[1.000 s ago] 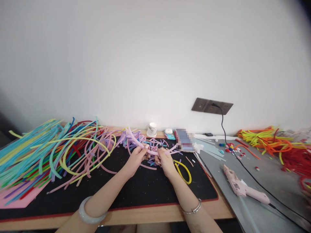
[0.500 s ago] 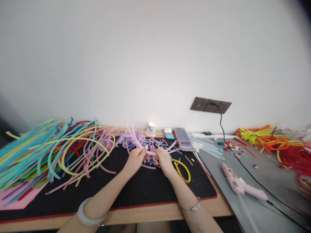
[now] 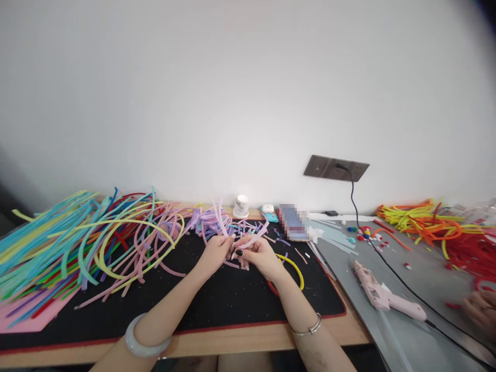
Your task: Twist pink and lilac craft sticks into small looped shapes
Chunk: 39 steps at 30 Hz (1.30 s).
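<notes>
Light pink-purple pipe cleaners [image 3: 220, 223] rise in a V from between my two hands, over the black mat. My left hand [image 3: 217, 253] is closed, pinching them with thumb and fingers. Close beside it, my right hand [image 3: 259, 257] is closed on the same pipe cleaners, whose right-hand ends [image 3: 260, 235] point up and to the right. Fingers hide the spot where the strands meet. Behind my hands lie a bundle of purple pipe cleaners [image 3: 217, 222] and many short cut pieces. Yellow-handled pliers or scissors [image 3: 296, 268], partly covered by my right wrist, lie on the mat.
Long multicoloured pipe cleaners [image 3: 50, 243] are heaped at left. A white cup [image 3: 241, 205] and a phone [image 3: 293, 222] stand at the back. Right of the mat are a pink glue gun [image 3: 382, 294], its cord, pompoms [image 3: 366, 233], red pipe cleaners [image 3: 468, 253] and another person's hand [image 3: 482, 310].
My hands have drawn closer together, and the strands between them have gone from a shallow curve to a narrower V. My right hand has turned. The other person's hand has come further into view.
</notes>
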{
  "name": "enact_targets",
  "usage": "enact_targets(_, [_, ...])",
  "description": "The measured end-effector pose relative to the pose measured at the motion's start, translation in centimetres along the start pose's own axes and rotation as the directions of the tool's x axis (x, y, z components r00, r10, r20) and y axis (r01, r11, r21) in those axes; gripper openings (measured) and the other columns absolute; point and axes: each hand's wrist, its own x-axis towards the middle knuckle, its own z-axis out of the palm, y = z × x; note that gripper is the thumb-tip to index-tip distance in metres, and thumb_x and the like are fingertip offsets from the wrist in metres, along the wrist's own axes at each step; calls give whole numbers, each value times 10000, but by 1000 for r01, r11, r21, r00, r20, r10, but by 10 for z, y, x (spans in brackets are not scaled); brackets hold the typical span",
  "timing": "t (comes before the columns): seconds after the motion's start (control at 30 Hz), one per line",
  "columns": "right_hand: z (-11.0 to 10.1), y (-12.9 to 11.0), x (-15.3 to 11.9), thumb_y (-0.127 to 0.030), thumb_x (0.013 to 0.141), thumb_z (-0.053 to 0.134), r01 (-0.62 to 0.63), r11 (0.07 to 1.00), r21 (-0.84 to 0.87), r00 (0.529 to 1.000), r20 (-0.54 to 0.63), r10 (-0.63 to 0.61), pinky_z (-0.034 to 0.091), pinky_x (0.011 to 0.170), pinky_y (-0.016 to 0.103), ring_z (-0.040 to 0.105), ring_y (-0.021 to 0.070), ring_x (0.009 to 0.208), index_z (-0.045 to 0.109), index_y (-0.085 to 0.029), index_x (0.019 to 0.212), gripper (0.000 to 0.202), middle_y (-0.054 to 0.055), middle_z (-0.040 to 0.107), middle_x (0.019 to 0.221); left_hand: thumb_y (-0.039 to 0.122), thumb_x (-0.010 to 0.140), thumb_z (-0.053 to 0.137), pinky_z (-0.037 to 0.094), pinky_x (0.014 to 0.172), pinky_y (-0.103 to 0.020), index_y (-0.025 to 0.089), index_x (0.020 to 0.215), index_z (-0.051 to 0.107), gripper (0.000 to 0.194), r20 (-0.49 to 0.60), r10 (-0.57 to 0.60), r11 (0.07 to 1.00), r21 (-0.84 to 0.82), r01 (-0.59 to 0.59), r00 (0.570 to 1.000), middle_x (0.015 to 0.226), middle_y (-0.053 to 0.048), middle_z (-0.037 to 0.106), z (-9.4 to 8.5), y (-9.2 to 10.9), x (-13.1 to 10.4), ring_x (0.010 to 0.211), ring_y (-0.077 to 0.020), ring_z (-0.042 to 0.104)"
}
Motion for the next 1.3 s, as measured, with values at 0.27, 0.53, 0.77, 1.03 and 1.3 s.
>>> enact_targets(0.27, [-7,-8,-1,-339,771,676,137,945,-297,973,-136,-184,288,446,201,377,68,462,644,-141,720,207,-35,500,532,586,775,476,213,390,-197,198,528,415,464,285,-60,992,-91,89,957,343,82,336,4,1,-7,328,-64,301])
enact_targets(0.53, [-7,-4,2,-399,748,689,127,929,-348,962,-184,-200,337,468,210,411,87,544,613,-153,705,261,-12,494,675,509,797,486,237,354,-172,180,541,438,420,491,-84,994,-14,105,867,377,67,396,1,7,-15,317,-52,342])
enact_targets(0.77, [-8,3,4,-416,802,633,45,989,-142,983,-171,-69,225,396,184,290,52,403,509,-184,769,265,-81,423,504,482,781,517,205,347,-174,183,528,440,399,567,-125,989,3,150,814,355,69,378,0,15,-20,311,-51,308])
enact_targets(1.03, [-13,0,5,-449,816,609,34,999,-12,976,-217,-35,233,370,184,279,52,368,515,-195,825,271,-95,396,477,492,762,559,205,345,-179,183,516,436,414,685,-151,983,31,179,713,362,68,383,-1,19,-25,303,-49,302])
enact_targets(1.3, [-17,-10,2,-357,717,733,-44,979,199,976,-199,85,182,386,170,300,37,437,581,-153,766,260,-43,496,595,502,745,568,231,342,-183,178,504,450,420,707,-140,983,16,182,693,364,55,417,-2,20,-26,300,-55,340])
